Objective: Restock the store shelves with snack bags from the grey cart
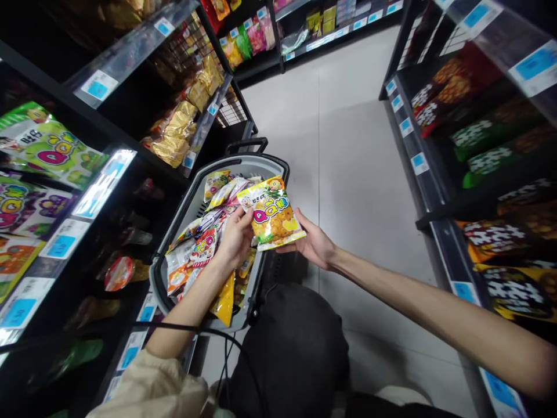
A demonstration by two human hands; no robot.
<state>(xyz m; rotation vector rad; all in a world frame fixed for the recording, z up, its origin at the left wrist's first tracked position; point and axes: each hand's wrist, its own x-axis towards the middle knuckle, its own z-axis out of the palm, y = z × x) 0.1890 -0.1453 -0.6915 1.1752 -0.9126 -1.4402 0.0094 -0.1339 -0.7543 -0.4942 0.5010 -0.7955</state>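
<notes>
A yellow and white candy bag point(273, 215) with colourful lettering is held up at the middle of the view, its printed front towards me. My left hand point(238, 237) pinches its left edge, with the thumb on the front. At the bag's right edge, my right hand point(311, 239) grips it, the fingers partly hidden behind it. Just left of and below the bag stands a grey basket point(284, 169) with a black handle, filled with several snack packets point(202, 247) in white, red, orange and yellow. The held bag overlaps the basket's right rim.
Shelves with price tags point(61, 246) line the left side, holding green candy bags point(47, 145) and gold packets point(180, 129). On the right, another shelf point(420, 162) carries dark snack bags point(516, 290). Grey tiled floor point(348, 128) runs between them. A black cable point(191, 328) crosses my left forearm.
</notes>
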